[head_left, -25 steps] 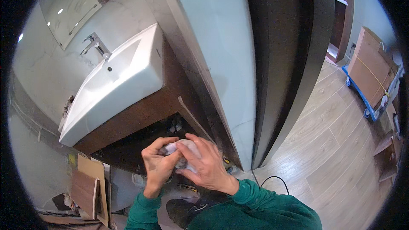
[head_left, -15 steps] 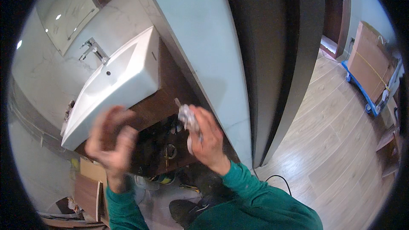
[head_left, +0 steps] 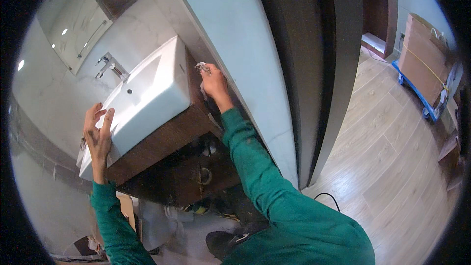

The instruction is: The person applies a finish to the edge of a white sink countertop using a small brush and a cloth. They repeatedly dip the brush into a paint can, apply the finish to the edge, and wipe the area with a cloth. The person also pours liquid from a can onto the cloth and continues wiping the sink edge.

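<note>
Right hand moved up, crumpled rag, glossy white basin

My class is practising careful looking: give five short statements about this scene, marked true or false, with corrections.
1. The right hand holds a crumpled whitish wad. True.
2. A chrome tap stands on the white basin. True.
3. The left hand holds the tap. False: it is part-open and empty, apart from the tap.
4. Both sleeves are green. True.
5. The brown cardboard lies in the basin. False: it stands on the blue-edged trolley at the right.
</note>
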Action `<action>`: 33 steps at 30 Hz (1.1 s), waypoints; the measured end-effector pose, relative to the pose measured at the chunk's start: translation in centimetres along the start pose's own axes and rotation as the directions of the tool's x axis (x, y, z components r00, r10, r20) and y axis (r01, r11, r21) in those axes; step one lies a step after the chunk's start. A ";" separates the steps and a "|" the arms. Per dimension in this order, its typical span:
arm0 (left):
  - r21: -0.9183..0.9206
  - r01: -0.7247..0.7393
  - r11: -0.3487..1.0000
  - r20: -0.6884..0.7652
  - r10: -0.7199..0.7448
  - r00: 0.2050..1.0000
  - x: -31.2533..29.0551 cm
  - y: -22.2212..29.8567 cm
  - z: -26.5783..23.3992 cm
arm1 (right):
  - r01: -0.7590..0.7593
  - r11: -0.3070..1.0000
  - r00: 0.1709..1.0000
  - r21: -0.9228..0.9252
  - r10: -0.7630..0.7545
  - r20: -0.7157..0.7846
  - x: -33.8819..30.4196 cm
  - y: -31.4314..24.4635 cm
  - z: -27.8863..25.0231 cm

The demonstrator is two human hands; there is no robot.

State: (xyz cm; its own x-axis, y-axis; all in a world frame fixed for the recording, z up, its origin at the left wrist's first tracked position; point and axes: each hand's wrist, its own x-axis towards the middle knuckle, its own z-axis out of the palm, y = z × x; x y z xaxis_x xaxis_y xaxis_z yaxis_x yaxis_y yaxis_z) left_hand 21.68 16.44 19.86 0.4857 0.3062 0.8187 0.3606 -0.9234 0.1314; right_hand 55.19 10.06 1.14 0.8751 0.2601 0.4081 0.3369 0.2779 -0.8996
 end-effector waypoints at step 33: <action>0.013 0.007 1.000 -0.032 -0.007 0.999 0.0 0.0 1.1 | 0.060 0.960 0.979 0.273 -0.111 0.174 11.5 5.6 7.0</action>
State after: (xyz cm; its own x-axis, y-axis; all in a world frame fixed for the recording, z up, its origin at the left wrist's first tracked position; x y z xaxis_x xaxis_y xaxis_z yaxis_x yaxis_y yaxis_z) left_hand 22.59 16.65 19.25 0.4572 0.3048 0.8355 0.3744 -0.9181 0.1301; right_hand 64.69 21.03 1.84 0.7588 0.3842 0.5258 0.2811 0.5351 -0.7967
